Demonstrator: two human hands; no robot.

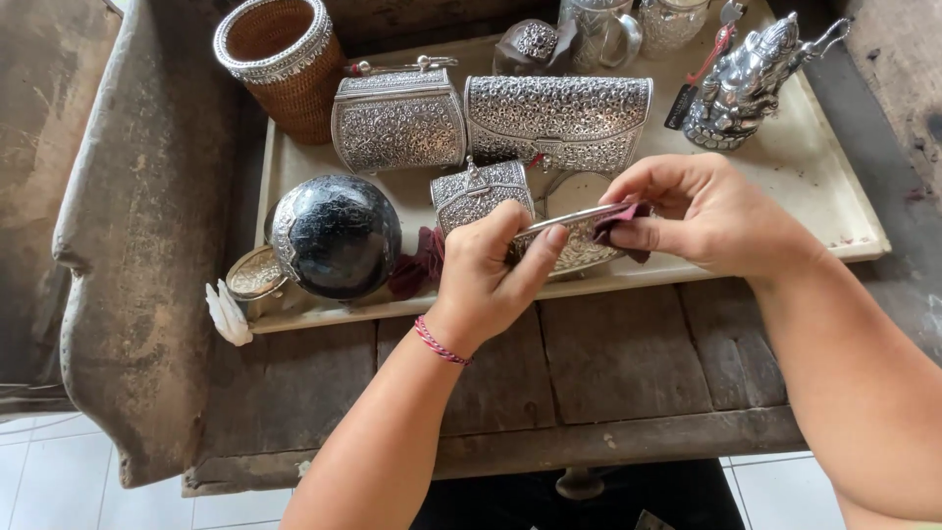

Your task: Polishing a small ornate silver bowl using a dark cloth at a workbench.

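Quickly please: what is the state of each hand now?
Left hand: closed, gripping one end of a thin flat silver piece.
Right hand: closed, pinching a dark red cloth against that piece.

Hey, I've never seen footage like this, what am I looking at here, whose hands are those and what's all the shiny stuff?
This single picture comes from a camera worn on a person's head, looking down at their own two bare hands. There is no machine. The left hand, with a red string bracelet, and the right hand together hold a thin flat silver piece; the right hand also pinches a dark red cloth against it. Below them a pale tray rests on a worn wooden table. On the tray lie embossed silver boxes, a dark round ball-shaped case, a woven basket with a silver rim and a small silver statue.
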